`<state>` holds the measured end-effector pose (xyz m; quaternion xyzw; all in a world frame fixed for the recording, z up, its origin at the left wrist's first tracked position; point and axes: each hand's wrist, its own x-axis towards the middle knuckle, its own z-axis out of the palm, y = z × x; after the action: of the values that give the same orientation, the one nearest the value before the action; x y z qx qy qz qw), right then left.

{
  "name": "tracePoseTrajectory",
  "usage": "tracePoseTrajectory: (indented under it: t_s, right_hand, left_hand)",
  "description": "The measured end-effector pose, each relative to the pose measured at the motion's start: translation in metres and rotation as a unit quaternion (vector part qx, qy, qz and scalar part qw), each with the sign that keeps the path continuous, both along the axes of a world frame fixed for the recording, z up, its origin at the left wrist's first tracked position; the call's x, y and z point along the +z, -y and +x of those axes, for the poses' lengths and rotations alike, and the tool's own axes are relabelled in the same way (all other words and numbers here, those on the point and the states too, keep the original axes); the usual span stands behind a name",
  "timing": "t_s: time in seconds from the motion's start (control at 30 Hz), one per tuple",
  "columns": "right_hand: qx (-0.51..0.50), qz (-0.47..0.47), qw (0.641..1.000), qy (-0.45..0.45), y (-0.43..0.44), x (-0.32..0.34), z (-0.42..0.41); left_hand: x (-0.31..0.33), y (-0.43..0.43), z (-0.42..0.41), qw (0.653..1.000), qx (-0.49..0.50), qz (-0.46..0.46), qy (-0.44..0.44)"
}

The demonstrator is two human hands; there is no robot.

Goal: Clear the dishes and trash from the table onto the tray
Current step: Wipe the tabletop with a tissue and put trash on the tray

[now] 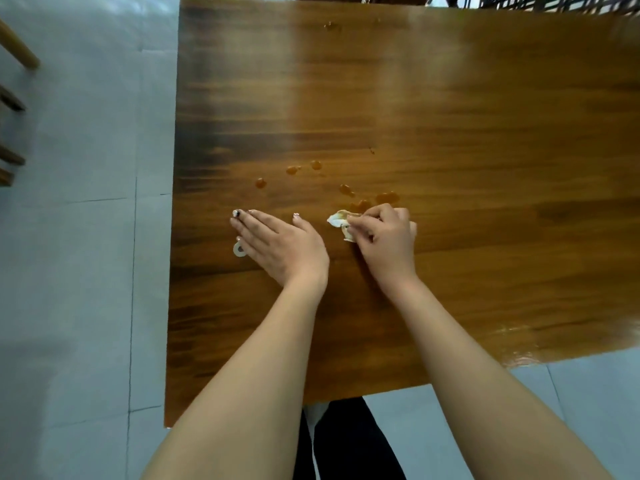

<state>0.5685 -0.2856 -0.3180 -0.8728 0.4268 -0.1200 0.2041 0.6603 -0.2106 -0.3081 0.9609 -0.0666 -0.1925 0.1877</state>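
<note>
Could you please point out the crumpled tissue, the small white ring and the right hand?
crumpled tissue (337,219): head view, stained tip left of the fingers.
small white ring (236,253): head view, its lower rim.
right hand (384,239): head view, back of the hand.

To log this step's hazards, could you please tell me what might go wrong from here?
The crumpled tissue pinched in the right hand already looks stained, so it may smear the sauce drops across the table rather than lift them. The left hand lies flat beside a small white ring and could nudge it toward the edge. A far spot might be overlooked.
</note>
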Motion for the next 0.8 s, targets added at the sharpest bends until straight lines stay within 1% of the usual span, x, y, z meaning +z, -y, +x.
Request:
tracePoseTrajectory:
  t_s: [0.07, 0.27, 0.4, 0.67, 0.8]
  right_hand:
    - [0.0, 0.003, 1.0, -0.01, 0.006, -0.001, 0.005]
    - [-0.001, 0.003, 1.0, -0.014, 0.037, -0.003, 0.038]
    - [-0.006, 0.001, 1.0, -0.017, 0.052, -0.003, 0.057]
    - [-0.011, -0.021, 0.999, 0.022, 0.025, -0.011, 0.021]
    - [-0.008, -0.042, 0.999, 0.027, 0.035, -0.013, 0.033]
  left_hand:
    - [-0.003, 0.006, -0.002, 1.0, 0.011, 0.014, 0.002]
    - [-0.018, 0.013, -0.005, 0.997, 0.006, 0.057, 0.045]
    - [-0.021, 0.016, -0.006, 0.995, 0.006, 0.083, 0.055]
    - [-0.022, 0.019, -0.005, 0.993, 0.006, 0.099, 0.058]
    - [-0.023, 0.02, -0.004, 0.993, 0.007, 0.103, 0.065]
